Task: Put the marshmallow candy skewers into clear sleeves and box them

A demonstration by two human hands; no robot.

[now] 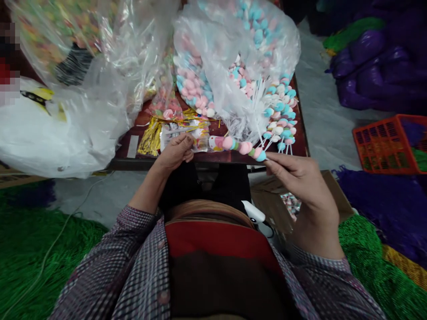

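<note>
My right hand [296,178] pinches the near right end of a marshmallow skewer [246,148]. The skewer carries pink, blue and green pieces and is held almost level over the table's front edge. At its left end is a pink-and-white printed piece [215,143]. My left hand [176,152] is closed, thumb against the curled fingers; whatever is between them is hidden. Just beyond it lie clear printed wrappers [200,129] and a bundle of gold twist ties [149,138]. More loaded marshmallow skewers [282,113] are piled near my right hand, beside a bunch of white sticks [258,100].
Large plastic bags of marshmallows [190,82] and gummy sweets [100,22] fill the table's back. A white plastic bag [60,138] overhangs the left edge. On the floor at right are a cardboard box [273,206], an orange crate [376,146] and purple bags [373,71].
</note>
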